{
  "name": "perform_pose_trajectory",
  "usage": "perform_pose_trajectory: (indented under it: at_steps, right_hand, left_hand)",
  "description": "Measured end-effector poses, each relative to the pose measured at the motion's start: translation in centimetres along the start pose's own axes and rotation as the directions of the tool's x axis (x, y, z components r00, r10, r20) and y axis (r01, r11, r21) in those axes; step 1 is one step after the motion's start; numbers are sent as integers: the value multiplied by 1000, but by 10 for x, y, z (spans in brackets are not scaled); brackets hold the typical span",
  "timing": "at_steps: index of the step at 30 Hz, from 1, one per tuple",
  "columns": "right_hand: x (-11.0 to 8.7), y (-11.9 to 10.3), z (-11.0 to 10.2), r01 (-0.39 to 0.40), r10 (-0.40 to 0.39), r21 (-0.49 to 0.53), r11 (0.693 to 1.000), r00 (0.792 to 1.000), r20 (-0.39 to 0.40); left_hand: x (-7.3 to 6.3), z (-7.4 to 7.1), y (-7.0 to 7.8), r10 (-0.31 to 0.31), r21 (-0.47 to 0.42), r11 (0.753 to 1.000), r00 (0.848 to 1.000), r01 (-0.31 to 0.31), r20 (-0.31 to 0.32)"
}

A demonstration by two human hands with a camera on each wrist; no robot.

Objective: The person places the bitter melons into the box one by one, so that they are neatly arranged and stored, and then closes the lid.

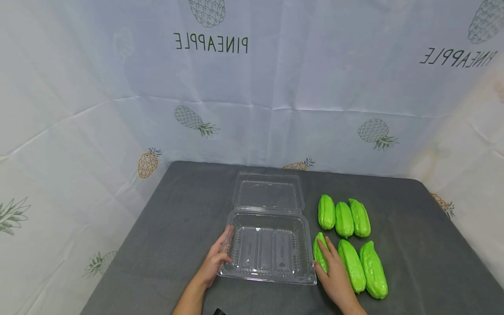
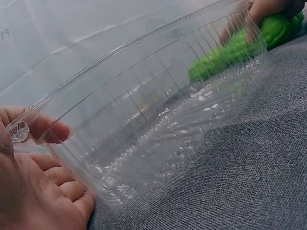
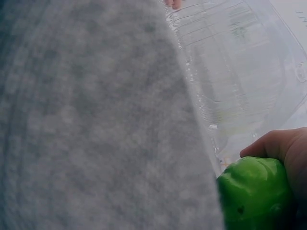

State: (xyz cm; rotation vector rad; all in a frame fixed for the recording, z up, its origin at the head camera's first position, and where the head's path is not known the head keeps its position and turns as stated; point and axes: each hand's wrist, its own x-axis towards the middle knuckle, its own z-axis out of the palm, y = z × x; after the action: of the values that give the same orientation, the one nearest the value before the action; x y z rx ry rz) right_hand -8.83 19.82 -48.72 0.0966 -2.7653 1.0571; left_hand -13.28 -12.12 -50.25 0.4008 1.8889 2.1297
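Observation:
A clear plastic clamshell box (image 1: 264, 276) lies with its lid (image 1: 269, 176) folded back away from me. My left hand (image 1: 218, 253) grips the box's left side, thumb over the rim; in the left wrist view, the other fingers (image 2: 67, 187) are against the outside wall. On the right of the box, my right hand (image 1: 335, 273) holds a bright green bumpy gourd (image 1: 318, 253), fingers over its top and thumb at its near left side. The right wrist view shows the gourd's rounded end (image 3: 256, 191) beneath that thumb (image 3: 264, 145). Inside the box, only bare ribbed plastic shows.
Several more green gourds lie right of the box: a far row of three (image 1: 344, 219) and two nearer ones (image 1: 351, 265) (image 1: 374, 271) beside my right hand. The grey cloth-covered table (image 1: 169, 227) ends at a white pineapple-print curtain (image 1: 252, 87).

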Motion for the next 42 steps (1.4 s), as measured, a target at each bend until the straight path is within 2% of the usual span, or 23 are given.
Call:
perform_pose_trajectory:
  at_steps: [6,9,18,23,29,32,37,42]
  right_hand:
    - [0,0,0,-35,34,31,999,999,17]
    - [1,-2,-2,-44,43,38,998,999,31]
    - [3,-13,-14,26,-24,46,999,998,-59]
    - [7,-18,-25,-21,24,91,996,999,-37]
    - [11,-25,-36,-155,151,214,964,988,35]
    - [12,-28,-38,-198,190,268,943,980,54]
    - [16,-34,-37,-223,222,323,920,974,42]
    - [19,-44,-33,-210,209,382,900,977,43]
  left_hand:
    - [0,-1,-2,28,-4,1000,999,-28,14]
    - [0,-1,-2,24,-4,1000,1000,-24,8]
    - [0,1,0,26,-36,999,1000,-27,-14]
    - [0,2,-1,26,-36,999,999,-27,-22]
    - [0,1,-2,49,-31,998,999,-49,-10]
    - [0,1,-2,50,-31,998,999,-51,-7]
    - [0,1,-2,36,-34,999,999,-37,-24]
    - [1,2,-1,33,-35,999,999,-34,-21]
